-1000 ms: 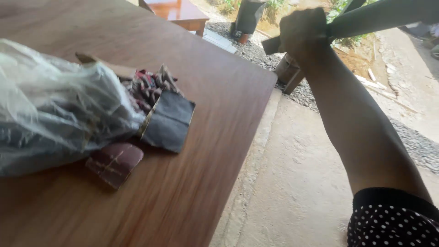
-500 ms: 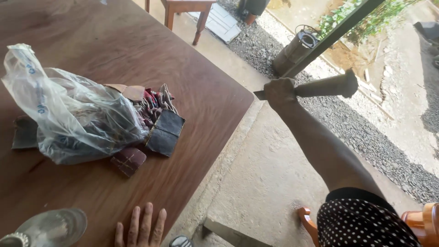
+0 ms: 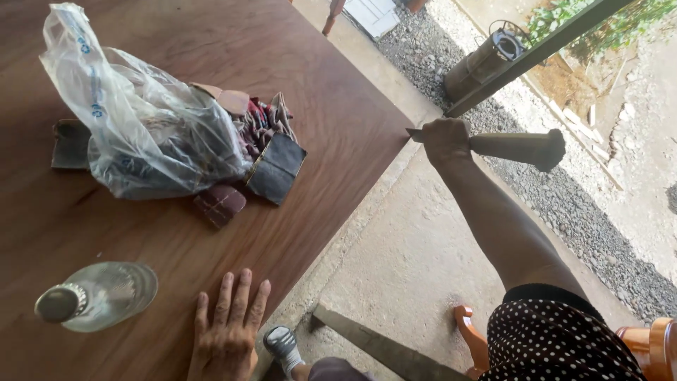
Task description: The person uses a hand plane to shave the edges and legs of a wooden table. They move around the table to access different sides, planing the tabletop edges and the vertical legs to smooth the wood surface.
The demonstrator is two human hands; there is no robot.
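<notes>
A long brown wooden tool with a thick round end is held out in the air past the corner of the big brown wooden table; it is kept level, above the grey concrete floor; the right hand is clamped tight around its thin end, with the arm stretched out straight; a short flat piece is seen sticking out of the fist on the table side; the thick end is pointed away, toward the grey gravel.

The left hand is laid flat on the near edge of the table, with the fingers spread apart and nothing held; a clear glass bottle with a metal cap is seen just beside it, to the left.

Further up the table a crinkled clear plastic bag is found; dark flat pieces, like leather scraps, are piled under it and beside it; one small reddish-brown piece is set at the front of the pile.

On the floor below, a long flat metal bar is laid; a rusty metal can is stood by a slanted green post out on the gravel.
</notes>
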